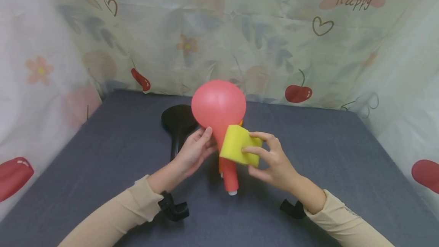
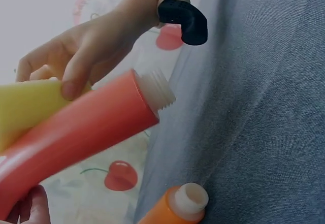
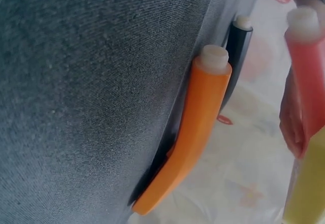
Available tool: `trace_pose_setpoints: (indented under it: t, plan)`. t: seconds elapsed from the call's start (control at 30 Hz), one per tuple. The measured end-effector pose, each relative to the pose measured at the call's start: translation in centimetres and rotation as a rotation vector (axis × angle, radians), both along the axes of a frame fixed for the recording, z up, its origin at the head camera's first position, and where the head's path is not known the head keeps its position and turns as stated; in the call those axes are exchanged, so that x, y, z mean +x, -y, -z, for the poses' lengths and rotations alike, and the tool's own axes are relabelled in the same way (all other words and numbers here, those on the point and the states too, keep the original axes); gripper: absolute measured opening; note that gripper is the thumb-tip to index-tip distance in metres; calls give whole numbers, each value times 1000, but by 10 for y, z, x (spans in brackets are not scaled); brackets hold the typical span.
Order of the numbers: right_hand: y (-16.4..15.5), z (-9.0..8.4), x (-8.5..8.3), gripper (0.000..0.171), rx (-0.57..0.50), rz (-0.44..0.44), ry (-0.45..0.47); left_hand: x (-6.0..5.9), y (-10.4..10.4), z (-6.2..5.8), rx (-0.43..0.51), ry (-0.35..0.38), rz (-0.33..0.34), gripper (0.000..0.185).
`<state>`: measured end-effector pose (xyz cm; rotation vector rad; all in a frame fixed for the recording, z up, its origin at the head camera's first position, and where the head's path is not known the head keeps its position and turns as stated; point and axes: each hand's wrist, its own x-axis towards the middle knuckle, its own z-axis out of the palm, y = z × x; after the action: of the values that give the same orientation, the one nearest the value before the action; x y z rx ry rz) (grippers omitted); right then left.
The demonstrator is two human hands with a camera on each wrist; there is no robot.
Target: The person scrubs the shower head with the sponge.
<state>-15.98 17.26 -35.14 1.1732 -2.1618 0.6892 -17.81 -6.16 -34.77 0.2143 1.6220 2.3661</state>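
Note:
My left hand [image 1: 193, 149] grips a red paddle [image 1: 218, 104] just below its round head, the thumb in front. The paddle's tubular handle points toward me, with a white threaded end [image 2: 157, 89] showing in the left wrist view. In my right hand [image 1: 276, 161] is a yellow sponge [image 1: 238, 146], pinched between thumb and fingers. One side of the sponge lies against the red handle, hiding part of it. Under the red paddle, an orange-handled piece [image 3: 198, 107] with a white end rests on the table, mostly hidden in the head view.
A black paddle [image 1: 178, 119] with a round head lies behind my left hand on the dark grey cloth-covered table [image 1: 308, 140]. Printed curtains [image 1: 226, 48] hang at the back and both sides. Black wrist mounts [image 1: 175, 207] sit below each wrist.

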Motion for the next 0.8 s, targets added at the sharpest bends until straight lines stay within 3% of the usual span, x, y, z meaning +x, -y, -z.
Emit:
trace_pose_setpoints:
  t: [0.27,0.4,0.63,0.8]
  plan:
    - [-2,2,-1,24,15,-1,15,-3,3,-1,58,-2,17,41]
    - [-2,3,-3,39,-14,3,53,-5,6,0,89,-7,63,45]
    - [-3,4,-8,46,-151,101,125,-4,7,0,160,-45,146,36]
    - [-4,5,-18,47,-291,146,181,-1,7,0,165,-61,219,45]
